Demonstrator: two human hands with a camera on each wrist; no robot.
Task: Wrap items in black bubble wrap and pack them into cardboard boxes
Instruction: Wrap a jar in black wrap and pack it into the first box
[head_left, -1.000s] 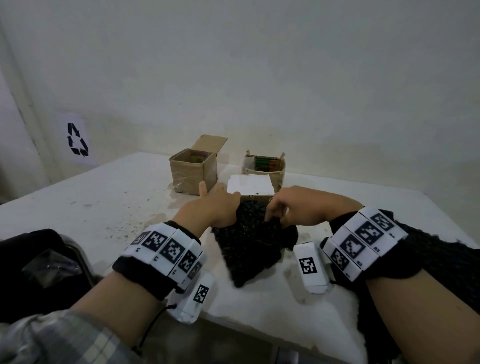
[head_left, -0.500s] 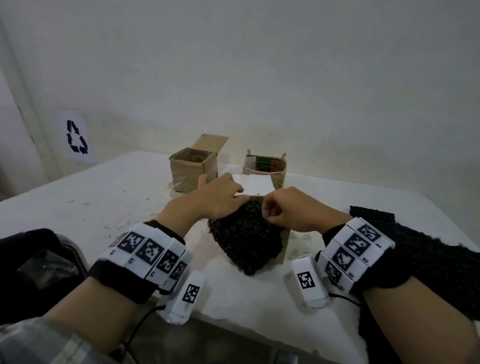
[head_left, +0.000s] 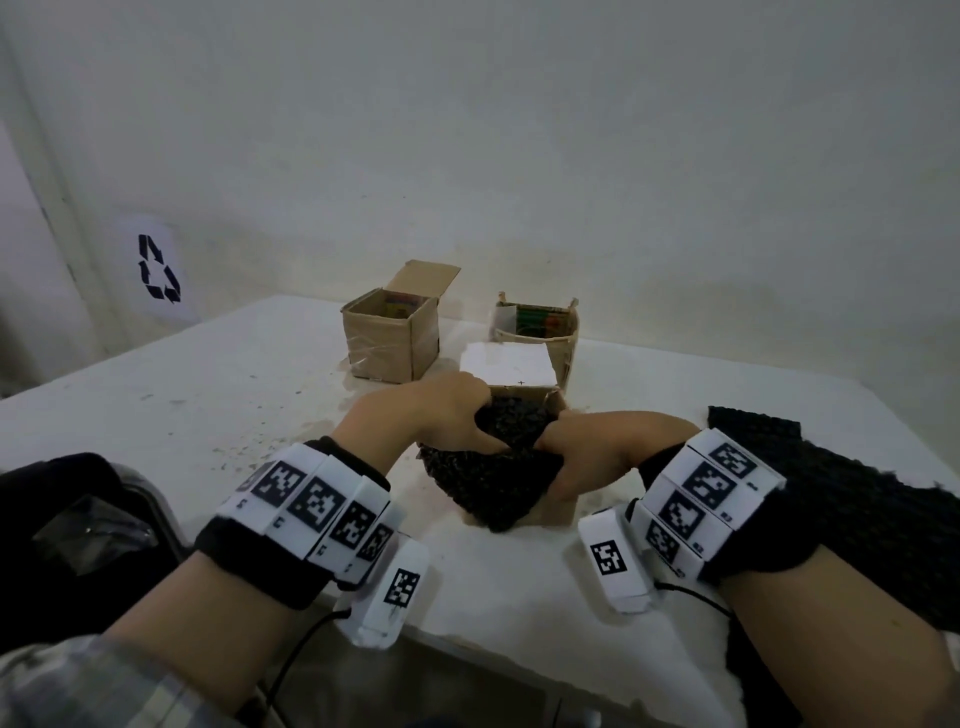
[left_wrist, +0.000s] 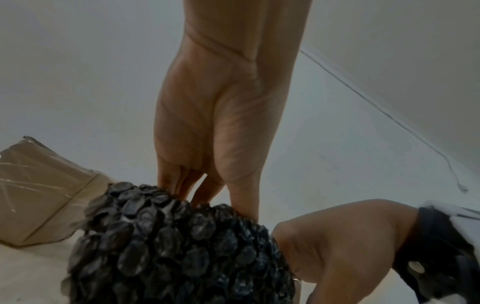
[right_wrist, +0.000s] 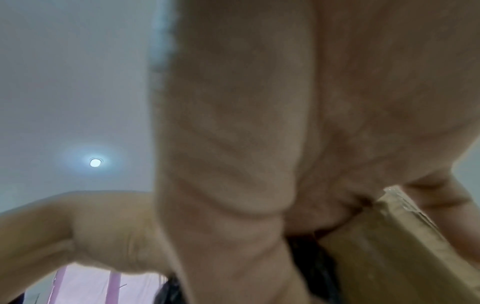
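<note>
A bundle of black bubble wrap (head_left: 488, 473) sits half inside a small cardboard box (head_left: 560, 506) whose white flap (head_left: 506, 366) stands open behind it. My left hand (head_left: 467, 421) grips the top of the bundle, fingers and thumb curled into it; the left wrist view shows them sunk behind the wrap (left_wrist: 182, 246). My right hand (head_left: 561, 462) holds the box's right wall, thumb on the wrap. The right wrist view shows that cardboard wall (right_wrist: 389, 236) pinched between palm and fingers. Whatever is wrapped is hidden.
Two open cardboard boxes stand at the back, one with a raised flap (head_left: 389, 338) and one holding coloured items (head_left: 540, 332). A sheet of black bubble wrap (head_left: 831, 493) lies to the right. A black bag (head_left: 78, 519) sits left of the table's near edge (head_left: 467, 639).
Both hands carried the bundle away from me to the box under the white flap. The bundle now sits lower, partly inside, and the right hand has shifted onto the box wall.
</note>
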